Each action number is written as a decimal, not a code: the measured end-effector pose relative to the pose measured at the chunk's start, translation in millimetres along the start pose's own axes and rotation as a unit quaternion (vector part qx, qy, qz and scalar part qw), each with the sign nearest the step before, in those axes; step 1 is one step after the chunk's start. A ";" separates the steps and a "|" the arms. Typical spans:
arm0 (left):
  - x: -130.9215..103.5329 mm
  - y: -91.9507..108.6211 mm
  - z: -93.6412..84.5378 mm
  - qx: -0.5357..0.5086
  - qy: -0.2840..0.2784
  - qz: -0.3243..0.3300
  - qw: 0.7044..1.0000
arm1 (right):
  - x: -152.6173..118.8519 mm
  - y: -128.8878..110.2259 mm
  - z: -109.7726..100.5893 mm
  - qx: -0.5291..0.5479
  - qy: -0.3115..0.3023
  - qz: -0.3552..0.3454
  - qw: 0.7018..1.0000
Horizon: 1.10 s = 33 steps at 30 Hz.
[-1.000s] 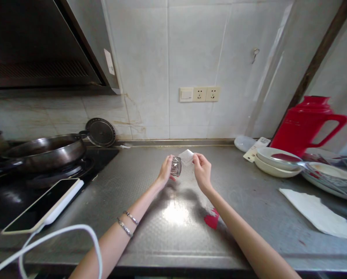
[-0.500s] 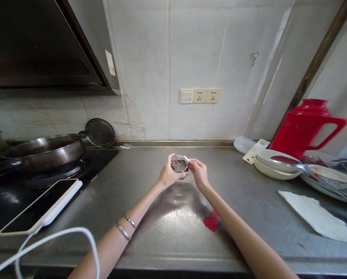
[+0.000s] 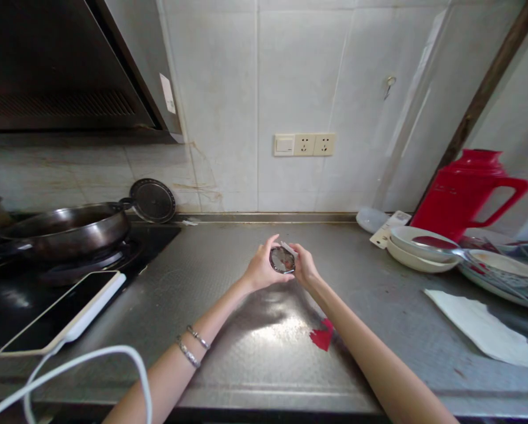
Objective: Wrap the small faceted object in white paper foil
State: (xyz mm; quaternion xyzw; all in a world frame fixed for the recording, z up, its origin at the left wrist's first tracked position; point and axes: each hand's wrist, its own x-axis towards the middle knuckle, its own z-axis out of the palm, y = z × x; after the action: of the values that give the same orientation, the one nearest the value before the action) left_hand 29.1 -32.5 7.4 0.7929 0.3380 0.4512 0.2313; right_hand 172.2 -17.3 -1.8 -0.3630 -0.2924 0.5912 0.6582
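Note:
Above the middle of the steel counter, my left hand [image 3: 263, 266] is closed round the rim of a small round disc [image 3: 282, 259] with a dark edge and a shiny, mirror-like face. I cannot make out its exact kind. Its face is tilted up towards me. My right hand [image 3: 304, 265] pinches a folded white piece of tissue [image 3: 289, 249] against the disc's upper right edge. The fingers hide part of the tissue. Below the hands, near my right forearm, a torn red scrap [image 3: 321, 334] lies on the counter.
To the left, a pan [image 3: 72, 229] sits on the stove, with a phone [image 3: 58, 312] and white cable [image 3: 131, 353] in front. To the right are stacked bowls [image 3: 418, 259], a red thermos jug [image 3: 461, 194], a patterned plate [image 3: 489, 280] and a white paper sheet [image 3: 480, 330].
The disc and both hands have shifted slightly right and down. The disc's face has turned more towards me, and the tissue has moved to its upper right edge.

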 end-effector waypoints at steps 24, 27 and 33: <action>-2.4 -4.9 7.0 0.055 0.138 -0.060 0.987 | -21.5 12.9 20.7 0.052 -0.113 0.072 0.990; -2.8 -10.2 11.9 0.015 0.115 -0.092 0.989 | -17.0 17.6 19.0 0.054 -0.083 0.050 0.994; -6.4 -18.0 22.4 -0.084 0.015 -0.061 0.995 | -3.3 8.1 5.9 0.058 -0.026 0.030 0.997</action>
State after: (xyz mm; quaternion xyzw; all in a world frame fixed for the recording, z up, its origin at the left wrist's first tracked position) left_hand 40.4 -26.7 -19.1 0.7418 0.3500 0.4752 0.3185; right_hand 162.4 -19.5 -4.9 -0.3172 -0.2634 0.6363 0.6520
